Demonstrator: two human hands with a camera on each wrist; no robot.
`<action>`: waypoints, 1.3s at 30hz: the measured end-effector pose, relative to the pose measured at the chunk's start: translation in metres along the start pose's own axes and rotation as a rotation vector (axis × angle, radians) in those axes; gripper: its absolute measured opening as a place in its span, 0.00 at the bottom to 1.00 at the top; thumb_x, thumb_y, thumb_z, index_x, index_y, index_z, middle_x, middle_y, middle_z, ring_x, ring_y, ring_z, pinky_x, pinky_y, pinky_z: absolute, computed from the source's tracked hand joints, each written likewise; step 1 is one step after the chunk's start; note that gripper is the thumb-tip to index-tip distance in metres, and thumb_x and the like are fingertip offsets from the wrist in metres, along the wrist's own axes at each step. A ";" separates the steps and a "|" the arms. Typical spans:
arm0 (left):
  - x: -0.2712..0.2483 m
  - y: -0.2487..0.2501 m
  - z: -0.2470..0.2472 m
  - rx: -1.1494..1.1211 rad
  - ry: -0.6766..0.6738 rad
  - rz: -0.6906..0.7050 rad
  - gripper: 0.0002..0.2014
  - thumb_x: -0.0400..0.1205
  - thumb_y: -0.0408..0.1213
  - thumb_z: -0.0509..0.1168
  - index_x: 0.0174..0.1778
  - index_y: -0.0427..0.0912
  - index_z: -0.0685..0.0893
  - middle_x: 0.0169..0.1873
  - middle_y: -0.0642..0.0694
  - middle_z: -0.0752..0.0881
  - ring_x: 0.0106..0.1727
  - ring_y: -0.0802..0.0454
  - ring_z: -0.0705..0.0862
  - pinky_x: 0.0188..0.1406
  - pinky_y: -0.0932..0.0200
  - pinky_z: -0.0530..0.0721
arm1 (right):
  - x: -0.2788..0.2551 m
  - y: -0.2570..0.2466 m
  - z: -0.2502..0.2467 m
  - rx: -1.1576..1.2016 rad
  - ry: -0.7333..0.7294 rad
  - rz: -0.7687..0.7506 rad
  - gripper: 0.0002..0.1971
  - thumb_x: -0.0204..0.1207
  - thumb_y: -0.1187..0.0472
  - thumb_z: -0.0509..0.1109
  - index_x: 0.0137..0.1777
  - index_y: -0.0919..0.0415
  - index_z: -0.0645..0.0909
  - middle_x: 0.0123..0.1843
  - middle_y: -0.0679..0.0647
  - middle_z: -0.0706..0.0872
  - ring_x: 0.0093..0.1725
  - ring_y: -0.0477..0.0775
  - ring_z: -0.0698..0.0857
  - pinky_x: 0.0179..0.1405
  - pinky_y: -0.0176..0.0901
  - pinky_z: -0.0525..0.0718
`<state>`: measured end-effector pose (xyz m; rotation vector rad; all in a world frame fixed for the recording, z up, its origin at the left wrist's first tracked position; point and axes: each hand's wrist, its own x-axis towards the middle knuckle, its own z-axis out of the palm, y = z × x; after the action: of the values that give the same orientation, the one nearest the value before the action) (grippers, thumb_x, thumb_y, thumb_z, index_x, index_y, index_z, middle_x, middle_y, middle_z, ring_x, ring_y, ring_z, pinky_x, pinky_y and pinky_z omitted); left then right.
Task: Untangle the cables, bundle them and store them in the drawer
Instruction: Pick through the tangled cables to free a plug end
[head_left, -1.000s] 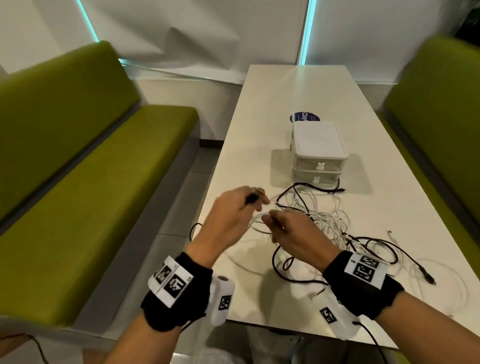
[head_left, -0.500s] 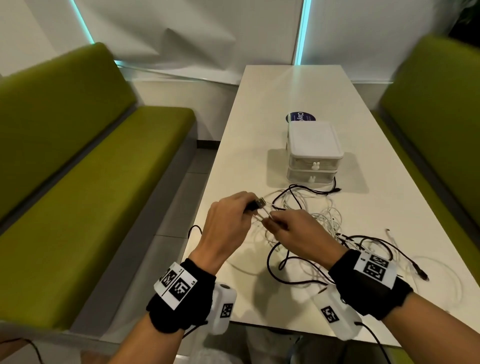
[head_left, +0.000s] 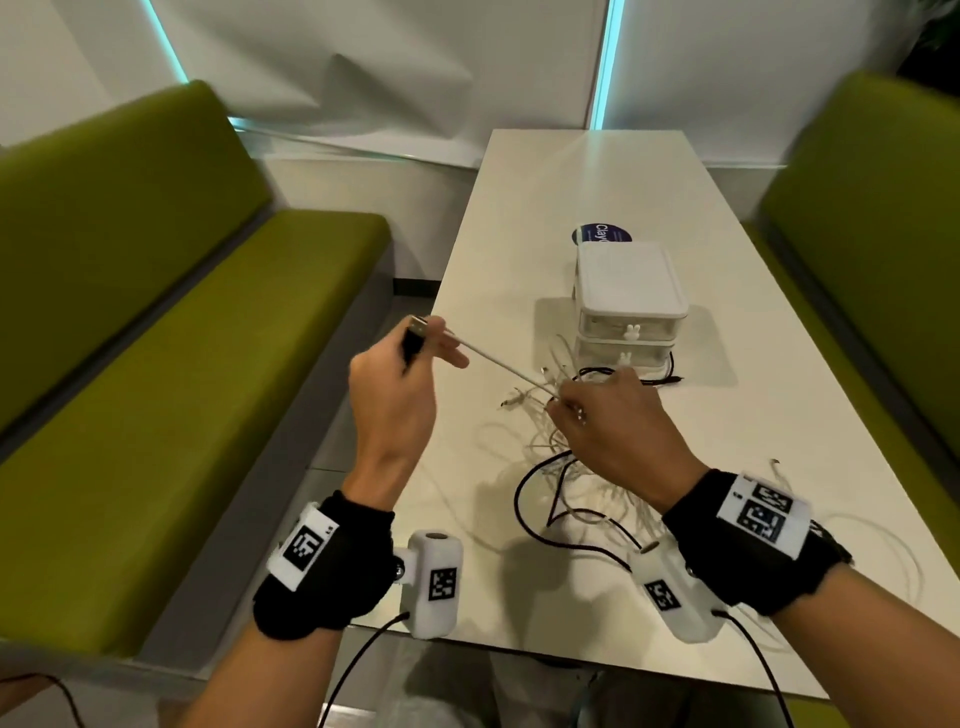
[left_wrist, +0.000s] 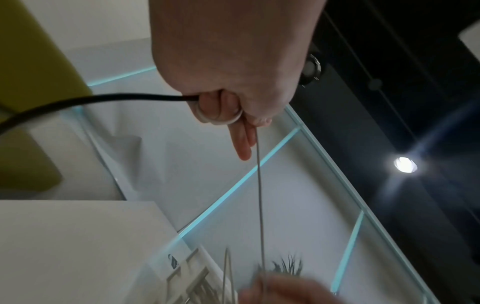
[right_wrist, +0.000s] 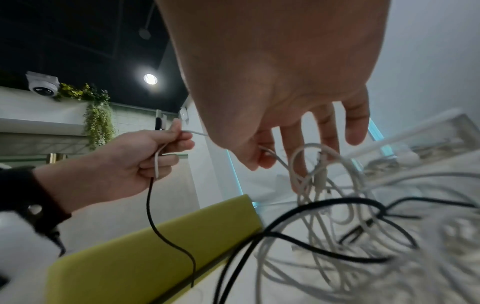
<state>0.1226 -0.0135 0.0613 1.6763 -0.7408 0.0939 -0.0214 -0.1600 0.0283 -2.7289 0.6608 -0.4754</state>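
A tangle of white and black cables (head_left: 571, 470) lies on the white table (head_left: 571, 176), in front of a small white two-drawer unit (head_left: 629, 291) whose drawers are closed. My left hand (head_left: 431, 345) is raised off the table's left edge. It grips a black cable with a USB plug (head_left: 415, 332) together with a white cable (head_left: 498, 365). That white cable runs taut down to my right hand (head_left: 566, 410), which pinches it above the tangle. The left wrist view shows the left hand (left_wrist: 228, 115) curled round the black cable (left_wrist: 103, 98) and white cable (left_wrist: 259, 195). In the right wrist view the right hand (right_wrist: 262, 156) pinches the white strand.
Green benches flank the table on the left (head_left: 156, 322) and on the right (head_left: 872, 249). A round blue sticker (head_left: 602, 235) lies behind the drawer unit. Loose cable ends trail toward the table's near right corner (head_left: 779, 467). A white wall is at the far end.
My left hand has moved up and to the left, away from the right hand. The white cable between them is now stretched straight. The right hand stays over the tangle.
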 end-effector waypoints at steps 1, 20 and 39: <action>0.002 -0.003 -0.004 -0.011 0.016 -0.031 0.20 0.88 0.46 0.58 0.41 0.38 0.88 0.32 0.53 0.91 0.38 0.63 0.86 0.49 0.64 0.80 | -0.005 0.004 0.004 -0.002 -0.036 0.018 0.14 0.84 0.48 0.60 0.39 0.54 0.77 0.29 0.45 0.77 0.47 0.62 0.74 0.45 0.53 0.73; -0.034 0.014 0.042 0.447 -0.480 0.528 0.25 0.76 0.35 0.52 0.67 0.47 0.81 0.59 0.50 0.85 0.64 0.51 0.75 0.59 0.49 0.75 | -0.011 -0.019 0.007 0.039 -0.217 -0.040 0.20 0.83 0.56 0.52 0.48 0.64 0.85 0.44 0.66 0.89 0.46 0.70 0.87 0.39 0.51 0.78; 0.007 0.002 0.013 0.085 -0.108 -0.035 0.15 0.88 0.41 0.56 0.34 0.55 0.78 0.41 0.46 0.82 0.40 0.52 0.78 0.39 0.55 0.74 | -0.021 0.021 0.021 0.242 -0.239 0.134 0.19 0.86 0.45 0.56 0.32 0.44 0.70 0.28 0.43 0.80 0.31 0.42 0.78 0.37 0.45 0.75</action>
<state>0.1227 -0.0280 0.0628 1.7850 -0.7972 0.0105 -0.0394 -0.1631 -0.0028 -2.4433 0.6689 -0.1793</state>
